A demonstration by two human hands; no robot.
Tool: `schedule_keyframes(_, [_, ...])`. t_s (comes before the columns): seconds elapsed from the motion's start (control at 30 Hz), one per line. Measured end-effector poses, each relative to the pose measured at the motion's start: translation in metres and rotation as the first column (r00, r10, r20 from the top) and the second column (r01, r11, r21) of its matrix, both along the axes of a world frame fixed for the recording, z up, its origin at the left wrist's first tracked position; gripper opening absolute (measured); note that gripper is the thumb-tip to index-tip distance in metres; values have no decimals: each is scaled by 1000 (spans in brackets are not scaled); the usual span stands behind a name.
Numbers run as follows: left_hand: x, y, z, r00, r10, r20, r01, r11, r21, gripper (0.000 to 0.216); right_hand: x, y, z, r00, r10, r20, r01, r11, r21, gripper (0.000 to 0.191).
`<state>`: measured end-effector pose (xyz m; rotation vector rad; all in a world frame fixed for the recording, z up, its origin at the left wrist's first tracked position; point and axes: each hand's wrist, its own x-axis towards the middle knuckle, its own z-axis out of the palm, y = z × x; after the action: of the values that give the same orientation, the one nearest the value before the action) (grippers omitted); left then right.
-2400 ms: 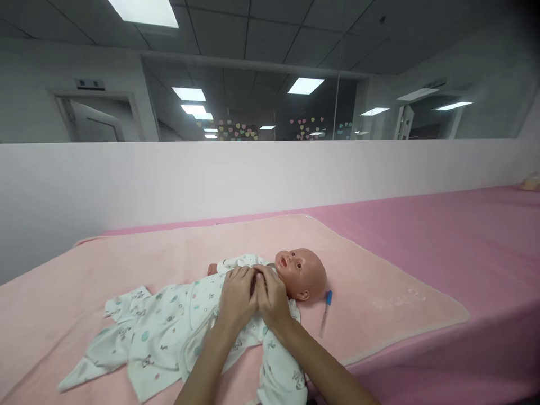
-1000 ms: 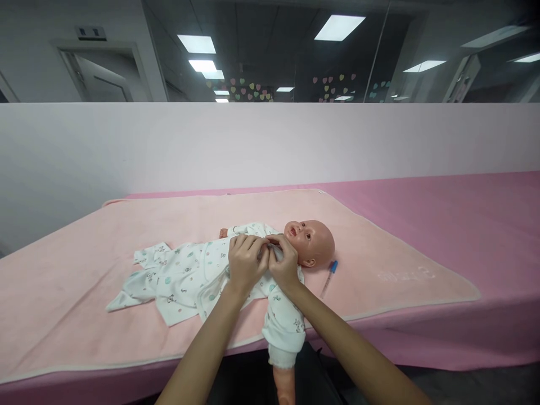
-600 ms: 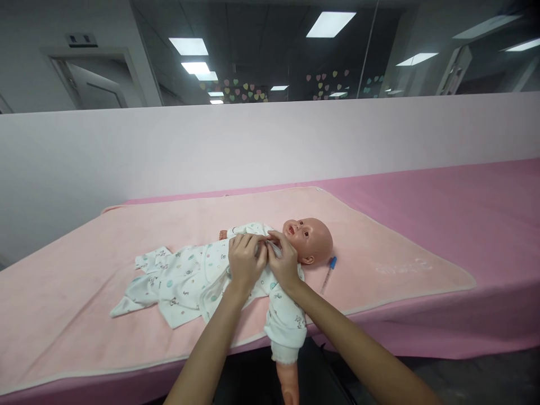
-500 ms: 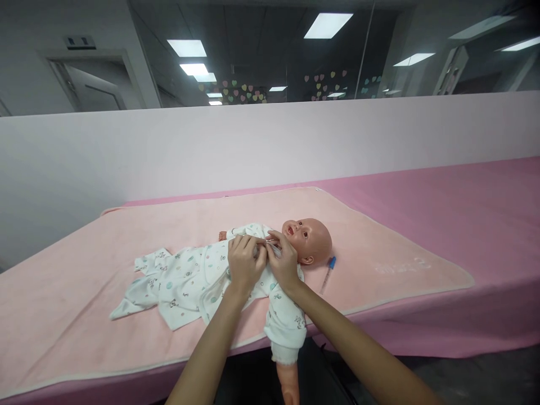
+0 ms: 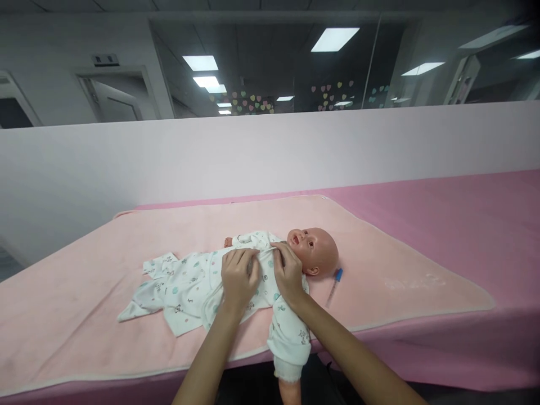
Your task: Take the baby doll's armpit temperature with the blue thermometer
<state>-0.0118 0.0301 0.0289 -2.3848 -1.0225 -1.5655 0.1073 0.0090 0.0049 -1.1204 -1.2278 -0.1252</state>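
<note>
A baby doll (image 5: 321,251) lies on its back, head to the right, dressed in a white baby outfit (image 5: 192,275) with small coloured prints. My left hand (image 5: 239,277) is closed on the cloth at the chest, fingertips pinching it. Just below the doll's chin, my right hand (image 5: 289,274) pinches the upper edge of the same outfit. A gap of cloth shows between the two hands. One sleeved doll arm hangs over the near table edge. My fingers partly hide the fastening, so its details cannot be made out.
Under the doll a peach blanket (image 5: 135,236) covers part of the pink-covered table (image 5: 464,225). Near the doll's head lies a thin clear stick with a blue end (image 5: 334,288). A low white wall (image 5: 261,157) runs along the back, with glass above it.
My hands have moved apart from where they met at the doll's chest; the left went toward the doll's legs. The view has tilted up slightly.
</note>
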Motion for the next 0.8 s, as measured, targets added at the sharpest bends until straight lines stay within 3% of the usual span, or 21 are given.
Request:
schedule_keyframes(0.13, [-12, -8, -3, 999, 39, -31, -42, 994, -105, 15, -2, -2, 0, 996, -14, 82, 11, 999, 38, 29])
schedule_keyframes(0.27, [-13, -16, -4, 998, 33, -51, -40, 987, -158, 13, -7, -6, 4, 956, -20, 294, -19, 992, 126, 26])
schedule_keyframes(0.4, [-10, -18, -7, 997, 70, -19, -72, 980, -183, 11, -11, -11, 8, 869, 140, 475, -180, 983, 39, 25])
schedule_keyframes(0.5, [-9, -18, -9, 995, 101, 13, -97, 978, -184, 11, -11, -12, 8, 857, 189, 479, -221, 975, 9, 25])
schedule_keyframes(0.8, [-9, -18, -10, 994, 90, 66, -76, 980, -183, 17, -10, -6, 4, 875, 164, 456, -188, 982, 9, 22])
